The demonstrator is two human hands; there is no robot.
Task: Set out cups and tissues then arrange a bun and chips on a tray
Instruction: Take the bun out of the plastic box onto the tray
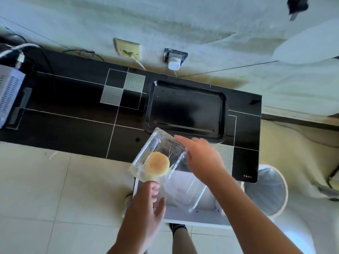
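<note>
Where black table meets wall, tray, tiled floor

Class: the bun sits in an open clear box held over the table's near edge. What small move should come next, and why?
Probably reach the right hand into the clear box and lift out the bun. The left hand already grips the box's near end, its lid hangs open, and the black tray lies bare just beyond.

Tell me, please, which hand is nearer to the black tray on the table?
Right. The right hand reaches over the clear container, fingertips just short of the black tray near rim. The left hand grips the container's near end, farther back.
</note>
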